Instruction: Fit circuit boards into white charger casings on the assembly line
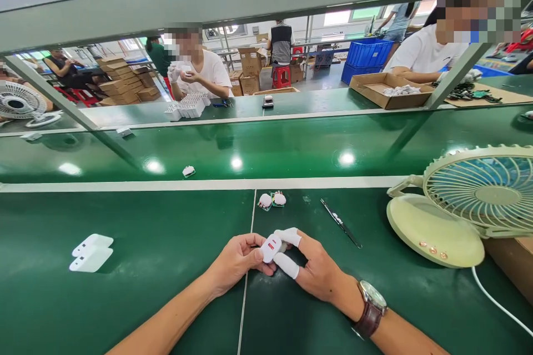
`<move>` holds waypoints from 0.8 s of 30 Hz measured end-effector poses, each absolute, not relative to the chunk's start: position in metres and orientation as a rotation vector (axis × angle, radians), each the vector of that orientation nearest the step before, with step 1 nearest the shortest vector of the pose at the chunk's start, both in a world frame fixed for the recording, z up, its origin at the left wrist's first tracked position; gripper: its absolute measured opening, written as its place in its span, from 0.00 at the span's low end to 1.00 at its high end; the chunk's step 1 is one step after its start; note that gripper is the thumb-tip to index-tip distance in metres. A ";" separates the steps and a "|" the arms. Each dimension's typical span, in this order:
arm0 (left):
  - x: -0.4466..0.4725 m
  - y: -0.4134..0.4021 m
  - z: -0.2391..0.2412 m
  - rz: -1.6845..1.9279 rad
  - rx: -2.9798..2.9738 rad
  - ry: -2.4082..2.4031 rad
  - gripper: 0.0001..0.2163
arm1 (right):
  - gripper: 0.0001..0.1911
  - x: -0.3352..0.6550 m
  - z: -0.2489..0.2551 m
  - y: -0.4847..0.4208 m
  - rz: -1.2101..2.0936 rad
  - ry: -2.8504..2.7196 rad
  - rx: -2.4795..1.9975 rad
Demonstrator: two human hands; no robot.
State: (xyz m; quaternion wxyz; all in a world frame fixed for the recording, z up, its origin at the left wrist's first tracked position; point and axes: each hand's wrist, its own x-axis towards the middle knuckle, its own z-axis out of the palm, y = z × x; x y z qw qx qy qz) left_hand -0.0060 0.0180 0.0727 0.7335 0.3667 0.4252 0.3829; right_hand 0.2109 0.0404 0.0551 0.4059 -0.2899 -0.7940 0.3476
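Green tabletop (166, 288) beneath both hands. Pale fan (458, 205) well right of the right hand (318, 273). Left hand (235, 259) curled, pinching a white plug (271, 248); right hand gripping its other end with capped thumb and forefinger. White shells (90, 252) well left of the left hand. Tweezers (340, 223) and small parts (271, 199) just beyond both hands.
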 end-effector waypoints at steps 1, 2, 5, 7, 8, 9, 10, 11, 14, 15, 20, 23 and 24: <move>-0.006 0.018 0.073 0.841 0.807 0.936 0.27 | 0.14 0.211 0.056 0.040 0.896 -2.008 -0.745; -0.006 0.018 0.073 0.840 0.808 0.936 0.27 | 0.14 0.211 0.056 0.040 0.913 -2.014 -0.757; -0.005 0.017 0.073 0.843 0.819 0.933 0.26 | 0.14 0.211 0.057 0.040 0.941 -2.011 -0.764; -0.005 0.017 0.073 0.843 0.833 0.927 0.26 | 0.15 0.211 0.057 0.040 0.950 -2.001 -0.751; -0.005 0.017 0.073 0.843 0.839 0.923 0.26 | 0.15 0.211 0.057 0.040 0.958 -1.999 -0.748; -0.005 0.017 0.073 0.842 0.843 0.920 0.26 | 0.14 0.211 0.057 0.040 0.964 -1.999 -0.749; -0.005 0.017 0.073 0.841 0.844 0.918 0.26 | 0.13 0.211 0.058 0.040 0.968 -2.002 -0.751; -0.005 0.017 0.073 0.840 0.844 0.916 0.25 | 0.13 0.211 0.059 0.040 0.963 -2.007 -0.755; -0.007 0.017 0.073 0.851 0.829 0.901 0.21 | 0.16 0.210 0.061 0.040 0.881 -2.018 -0.726; -0.007 0.017 0.072 0.871 0.814 0.893 0.20 | 0.18 0.209 0.062 0.040 0.847 -2.025 -0.705; -0.010 0.018 0.071 1.013 0.731 0.856 0.25 | 0.23 0.207 0.057 0.041 0.735 -2.071 -0.693; -0.015 0.027 0.071 1.082 0.802 0.922 0.28 | 0.25 0.208 0.045 0.042 0.645 -2.108 -0.758; -0.019 0.034 0.072 1.132 0.860 0.988 0.28 | 0.26 0.208 0.040 0.042 0.612 -2.123 -0.779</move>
